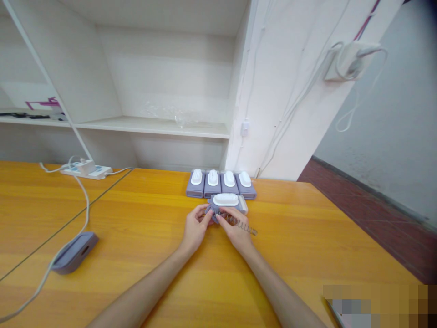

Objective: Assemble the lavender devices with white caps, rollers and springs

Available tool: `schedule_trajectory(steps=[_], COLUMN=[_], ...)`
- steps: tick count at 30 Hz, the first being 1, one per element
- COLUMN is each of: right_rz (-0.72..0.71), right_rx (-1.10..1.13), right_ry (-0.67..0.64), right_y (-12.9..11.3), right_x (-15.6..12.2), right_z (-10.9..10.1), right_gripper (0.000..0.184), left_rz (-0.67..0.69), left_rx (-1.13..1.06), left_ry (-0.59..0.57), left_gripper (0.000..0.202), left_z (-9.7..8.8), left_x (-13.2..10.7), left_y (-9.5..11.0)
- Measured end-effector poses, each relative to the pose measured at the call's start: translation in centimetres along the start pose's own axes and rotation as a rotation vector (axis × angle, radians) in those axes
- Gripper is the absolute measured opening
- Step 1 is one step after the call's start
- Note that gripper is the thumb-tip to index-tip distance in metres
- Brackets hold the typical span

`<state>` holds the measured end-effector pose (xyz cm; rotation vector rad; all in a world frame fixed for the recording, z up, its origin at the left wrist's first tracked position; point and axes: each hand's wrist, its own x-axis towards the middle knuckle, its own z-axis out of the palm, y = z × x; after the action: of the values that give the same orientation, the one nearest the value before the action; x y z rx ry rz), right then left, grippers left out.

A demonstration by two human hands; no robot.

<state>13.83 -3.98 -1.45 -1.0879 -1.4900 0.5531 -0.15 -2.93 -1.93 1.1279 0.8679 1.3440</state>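
My left hand and my right hand meet at the middle of the wooden table. Both pinch a small purple box with a white oval top, fingers curled on its near edge. A thin coiled metal spring runs under my right hand's fingers and sticks out to the right. Just behind, several identical purple boxes with white tops stand in a row near the table's far edge.
A purple device on a white cable lies at the left. A white power strip sits at the back left. White shelves and a pillar with cables stand behind. The table's right edge drops to a dark floor.
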Motion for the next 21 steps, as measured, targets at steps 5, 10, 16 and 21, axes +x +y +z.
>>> schedule_trajectory(steps=[5,10,16,21], right_rz=[-0.062,-0.084,-0.09,-0.096], right_rx=[-0.034,-0.069,-0.078,-0.077], right_ry=[-0.001,0.004,0.018,0.038], right_y=[0.16,0.34,0.59,0.46], right_x=[-0.01,-0.08,0.04,0.03], right_z=[0.0,0.05,0.04,-0.04], right_gripper=[0.019,0.018,0.018,0.019], left_rz=[-0.013,0.024,0.031,0.046], left_rx=[-0.051,-0.024,0.004,0.01], left_ry=[-0.043,-0.081,-0.105,-0.099], left_gripper=[0.052,0.047,0.05,0.05], left_z=[0.12,0.11,0.23,0.18], left_x=[-0.08,-0.06,-0.11,-0.16], left_y=[-0.21,-0.53,-0.41,-0.44])
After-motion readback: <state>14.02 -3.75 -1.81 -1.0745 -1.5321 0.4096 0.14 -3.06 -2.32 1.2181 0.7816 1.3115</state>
